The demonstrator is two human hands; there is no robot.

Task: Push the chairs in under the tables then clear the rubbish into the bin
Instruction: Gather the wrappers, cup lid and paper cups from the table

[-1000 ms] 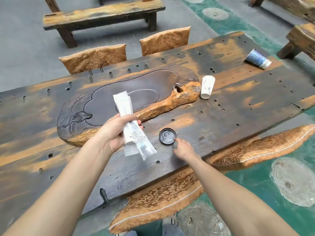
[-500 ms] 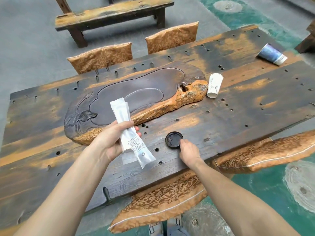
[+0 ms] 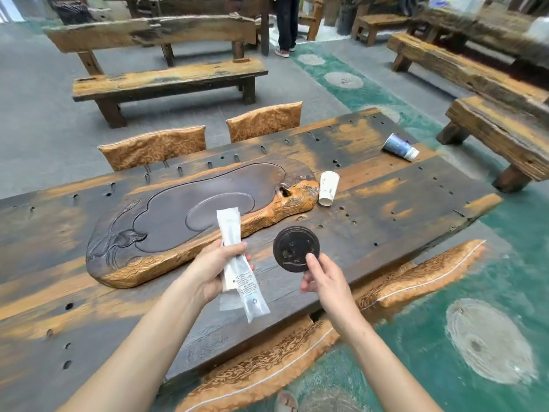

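Observation:
My left hand (image 3: 212, 267) grips a long white plastic wrapper (image 3: 237, 263) above the near side of the dark wooden table (image 3: 386, 203). My right hand (image 3: 323, 278) pinches a round black cup lid (image 3: 295, 249) by its near edge and holds it lifted off the table. A white paper cup (image 3: 329, 188) lies beside the carved tea tray (image 3: 190, 215). A blue paper cup (image 3: 399, 146) lies on its side at the far right corner. Cushioned chairs (image 3: 154, 148) (image 3: 264, 121) stand tucked in at the far side, and two more (image 3: 421, 272) (image 3: 258, 373) at the near side.
Heavy wooden benches stand behind the table (image 3: 169, 78) and to the right (image 3: 502, 135). A person's legs (image 3: 286, 25) show at the far end of the room. Green patterned flooring (image 3: 490, 337) lies to my right.
My right hand has taken hold of the black lid and lifted it off the table. The view has tilted up, showing more of the room. The wrapper stays in my left hand.

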